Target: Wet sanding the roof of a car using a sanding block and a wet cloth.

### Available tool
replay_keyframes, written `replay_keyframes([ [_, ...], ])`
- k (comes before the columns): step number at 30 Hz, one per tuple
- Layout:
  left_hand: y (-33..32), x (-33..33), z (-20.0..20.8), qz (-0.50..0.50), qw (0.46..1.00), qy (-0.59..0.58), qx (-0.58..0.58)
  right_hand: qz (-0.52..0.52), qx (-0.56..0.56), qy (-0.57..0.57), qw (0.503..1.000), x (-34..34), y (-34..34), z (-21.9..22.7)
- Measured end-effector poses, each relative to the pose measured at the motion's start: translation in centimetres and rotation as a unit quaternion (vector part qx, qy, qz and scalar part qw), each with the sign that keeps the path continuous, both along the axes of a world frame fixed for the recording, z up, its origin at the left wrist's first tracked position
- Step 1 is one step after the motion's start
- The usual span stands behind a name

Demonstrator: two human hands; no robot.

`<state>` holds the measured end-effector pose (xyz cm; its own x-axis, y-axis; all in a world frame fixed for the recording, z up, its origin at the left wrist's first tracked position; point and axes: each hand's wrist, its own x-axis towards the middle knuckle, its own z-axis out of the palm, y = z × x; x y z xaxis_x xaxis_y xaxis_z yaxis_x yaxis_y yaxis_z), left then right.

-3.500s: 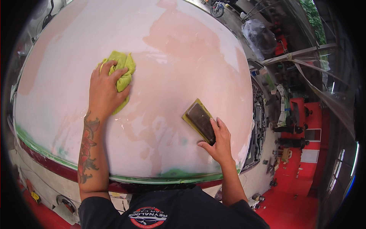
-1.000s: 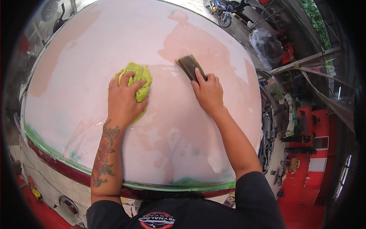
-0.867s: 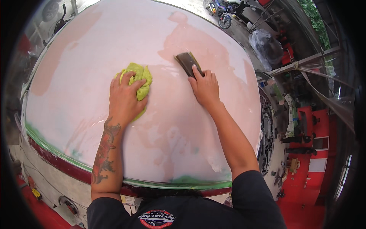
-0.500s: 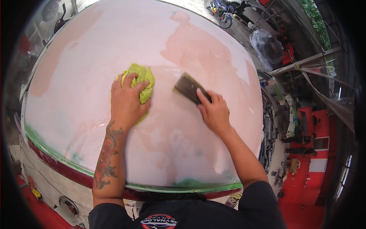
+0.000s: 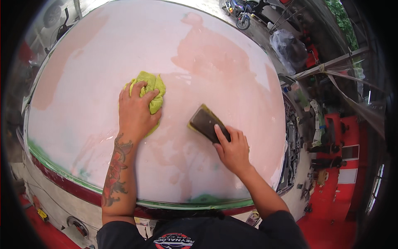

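The left hand (image 5: 134, 114) covers much of the crumpled yellow-green cloth (image 5: 151, 88), leaving only its upper folds showing, while the right hand's fingers (image 5: 222, 135) hide the near end of the dark rectangular sanding block (image 5: 204, 123). The pale, sanded car panel (image 5: 215, 62) is cut off at the frame's top edge, and its far-right clutter is too small to identify.

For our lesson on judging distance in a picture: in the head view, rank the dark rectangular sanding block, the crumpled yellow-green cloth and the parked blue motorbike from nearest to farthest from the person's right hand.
1. Dark rectangular sanding block: under the fingertips of the right hand, touching it.
2. Crumpled yellow-green cloth: to the left, under the left hand.
3. Parked blue motorbike: far beyond the panel, at the top edge.
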<state>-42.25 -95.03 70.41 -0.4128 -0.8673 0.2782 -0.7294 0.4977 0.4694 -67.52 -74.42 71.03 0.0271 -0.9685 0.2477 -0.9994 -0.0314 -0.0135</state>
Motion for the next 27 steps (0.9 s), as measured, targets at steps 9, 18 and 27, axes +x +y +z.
replay_keyframes([
  [9,-0.1,-1.0,-0.2,-0.009,1.0,0.005,-0.017,-0.126,-0.024,0.065,0.99,-6.5,-17.8,-1.6],
  [18,0.1,0.2,-0.2,0.0,1.0,-0.002,-0.013,-0.022,-0.028,0.045,0.998,0.5,-2.3,-0.2],
  [27,-0.1,-0.6,-0.2,-0.005,1.0,0.003,-0.018,-0.135,-0.013,0.053,0.989,-5.3,-17.2,-1.3],
])
